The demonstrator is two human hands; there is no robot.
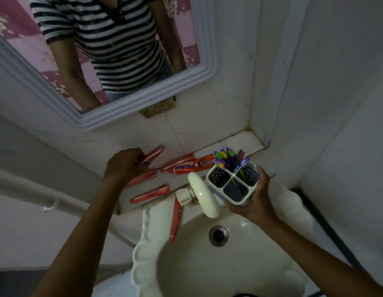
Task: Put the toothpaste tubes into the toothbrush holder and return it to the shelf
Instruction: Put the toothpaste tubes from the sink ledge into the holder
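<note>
My right hand [253, 200] holds a white toothbrush holder [233, 182] with several compartments above the sink's right back corner; several toothbrushes [229, 158] stand in its far compartment. My left hand [124, 166] is closed on a red toothpaste tube [155, 153] lifted just above the tiled shelf [240, 141]. More red tubes lie on the shelf: one [143, 177] partly under my left hand, one [151, 193] nearer the shelf's front edge, and a larger orange-red one [193, 165] by the holder. Another red tube [175, 219] lies on the sink's left rim.
A cream tap [204, 195] juts over the white sink [229, 264] between my hands, close to the holder. A white-framed mirror [126, 103] hangs above the shelf and reflects a striped shirt. Walls close in on the right; a white pipe [47, 198] runs at the left.
</note>
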